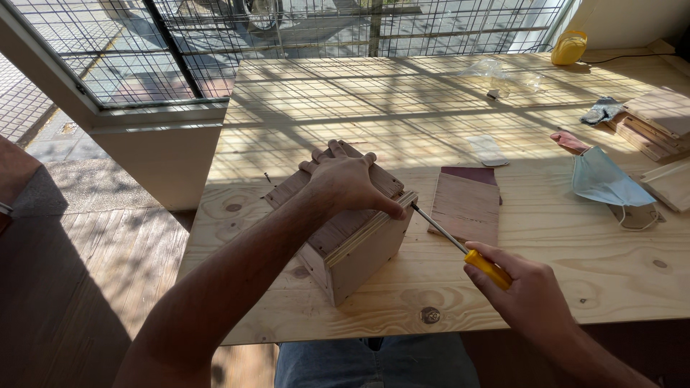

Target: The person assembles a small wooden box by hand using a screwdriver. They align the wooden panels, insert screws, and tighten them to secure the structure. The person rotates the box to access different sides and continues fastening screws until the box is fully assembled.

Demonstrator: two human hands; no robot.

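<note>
A small wooden box (352, 233) sits near the front edge of the pale wooden counter (402, 122), turned at an angle to the person. The left hand (350, 181) lies flat over the box's top, fingers spread and wrapped down its far side, the thumb pressed at the right corner; its grip is closed on the box, pinning it to the counter. The right hand (528, 287) is clamped around the yellow handle of a screwdriver (460, 246), whose thin metal shaft slants up and left until its tip meets the box's upper right corner, just beside the left thumb.

Just right of the box, under the shaft, lies a reddish-brown flat board (467, 205). Beyond that rests a small pale sheet (488, 150). Farther right a blue face mask (604, 183) lies crumpled, and a stack of wooden pieces (658, 122) sits at the counter's right edge. A yellow object (569, 47) stands in the far corner near the window grille (302, 29), whose shadows stripe the counter.
</note>
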